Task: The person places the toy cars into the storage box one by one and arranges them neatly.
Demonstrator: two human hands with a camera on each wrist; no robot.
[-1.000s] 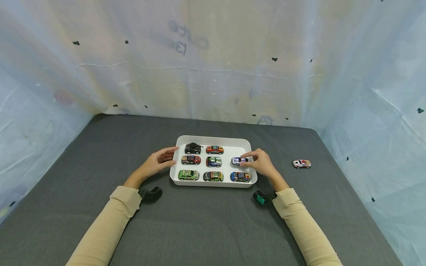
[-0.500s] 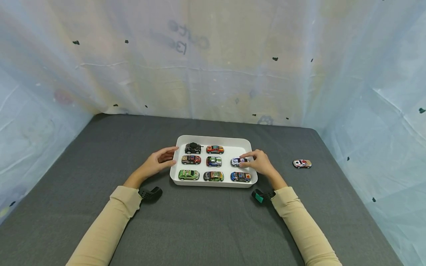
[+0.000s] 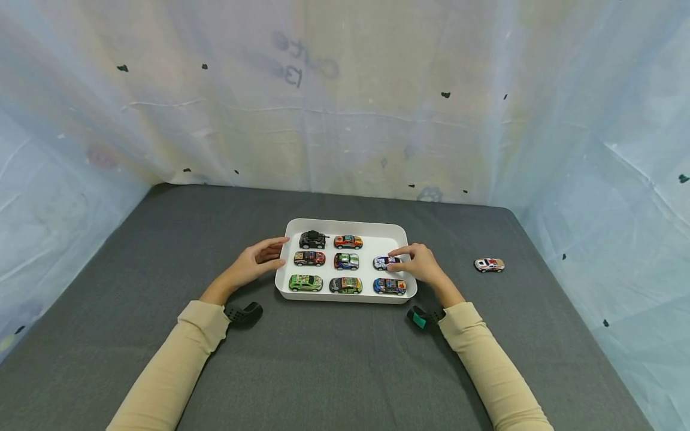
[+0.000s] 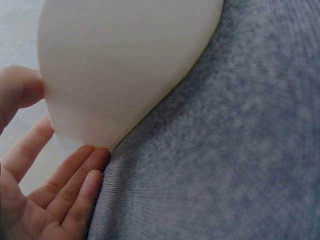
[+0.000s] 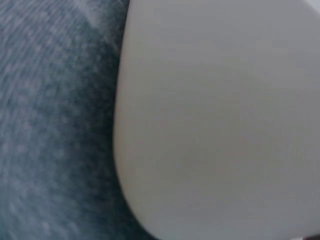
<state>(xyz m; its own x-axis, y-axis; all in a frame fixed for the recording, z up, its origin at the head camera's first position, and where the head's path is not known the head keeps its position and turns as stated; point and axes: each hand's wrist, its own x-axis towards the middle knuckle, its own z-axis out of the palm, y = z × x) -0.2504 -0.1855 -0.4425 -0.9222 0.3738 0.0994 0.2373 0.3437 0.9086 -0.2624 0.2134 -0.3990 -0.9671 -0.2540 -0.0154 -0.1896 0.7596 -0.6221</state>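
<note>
A white tray [image 3: 345, 297] on the grey cloth holds several small toy cars. Inside its right part, my right hand [image 3: 423, 263] pinches a white toy car [image 3: 383, 262] between thumb and fingers; part of the car is hidden. My left hand [image 3: 256, 260] rests against the tray's left end with fairly straight fingers. In the left wrist view, the left fingertips [image 4: 102, 156] touch the outside of the tray wall [image 4: 125, 65]. Only the tray's outer wall [image 5: 210, 125] and cloth show clearly in the right wrist view.
Below the pinched car lies a blue toy car [image 3: 390, 286]. Left of it sits a green-and-white one [image 3: 347, 261]. A white-and-red toy car [image 3: 489, 265] stands on the cloth to the right, outside the tray. Plastic sheeting [image 3: 345, 120] hangs behind and at both sides.
My right hand and the white toy car have shifted very slightly left inside the tray. The left hand and the other cars keep their places.
</note>
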